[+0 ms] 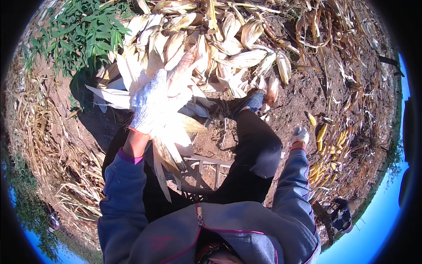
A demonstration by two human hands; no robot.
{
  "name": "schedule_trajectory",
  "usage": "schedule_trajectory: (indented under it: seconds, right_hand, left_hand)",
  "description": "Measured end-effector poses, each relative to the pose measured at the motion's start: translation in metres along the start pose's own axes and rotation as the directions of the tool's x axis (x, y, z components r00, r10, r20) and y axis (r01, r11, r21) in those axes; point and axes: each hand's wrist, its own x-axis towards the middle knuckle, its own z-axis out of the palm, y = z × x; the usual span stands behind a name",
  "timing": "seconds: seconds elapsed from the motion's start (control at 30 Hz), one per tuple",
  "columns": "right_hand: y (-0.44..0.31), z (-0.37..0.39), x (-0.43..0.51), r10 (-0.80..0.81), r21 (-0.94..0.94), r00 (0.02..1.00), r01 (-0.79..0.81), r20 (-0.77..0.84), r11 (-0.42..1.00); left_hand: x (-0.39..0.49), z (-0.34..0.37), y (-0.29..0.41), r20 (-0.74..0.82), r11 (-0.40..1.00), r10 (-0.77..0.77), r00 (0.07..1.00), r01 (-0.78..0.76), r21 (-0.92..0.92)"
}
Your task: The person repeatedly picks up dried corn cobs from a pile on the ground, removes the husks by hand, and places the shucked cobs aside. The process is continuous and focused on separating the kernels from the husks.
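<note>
My left hand (148, 102), in a white knit glove, grips a bunch of dry corn husks (169, 145). Pale leaves splay out above and below the glove, and strong glare washes out their detail. Out to the right, my right hand (300, 136) is also gloved and reaches away from my body. Its fingers are too small and foreshortened to read. Just beyond it is a single yellow ear of corn (311, 119), apart from the hand. Several more husked ears (318, 173) lie in a loose pile on the ground at the right.
A heap of unhusked corn ears (230, 56) spreads before my feet. Green leafy plants (89, 36) grow at the upper left. Beneath me shows part of a slatted seat (207, 160). Dry stalks (49, 132) cover the ground leftward. Another person (341, 216) is at the lower right.
</note>
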Motion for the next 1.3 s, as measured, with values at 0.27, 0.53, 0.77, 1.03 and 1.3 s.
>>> schedule_trajectory:
  seconds: [0.27, 0.53, 0.77, 1.03, 1.3]
  right_hand:
    - [-0.175, 0.171, -0.226, -0.104, -0.011, 0.332, 0.327, 0.938, 0.945]
    - [-0.156, 0.269, -0.359, -0.543, 0.191, -0.018, 0.946, 0.839, 0.263]
    - [-0.117, 0.292, -0.345, -0.424, 0.216, 0.124, 0.714, 0.897, 0.666]
    - [-0.109, 0.293, -0.355, -0.149, 0.165, 0.077, -0.614, 0.986, 0.772]
    - [-0.099, 0.292, -0.336, -0.360, 0.186, 0.279, 0.498, 0.890, 0.847]
  left_hand:
    - [-0.001, 0.005, -0.005, -0.262, 0.994, 0.098, 0.960, -0.106, -0.016]
    - [-0.002, 0.001, -0.002, -0.313, 0.992, 0.089, 0.945, -0.112, -0.057]
    - [0.004, -0.001, 0.006, 0.003, 0.261, -0.095, 0.995, 0.028, -0.965]
    - [0.016, 0.010, 0.010, -0.270, 0.413, -0.173, 0.947, -0.179, -0.893]
    - [0.020, 0.003, 0.011, -0.106, 0.203, -0.202, 0.974, -0.064, -0.977]
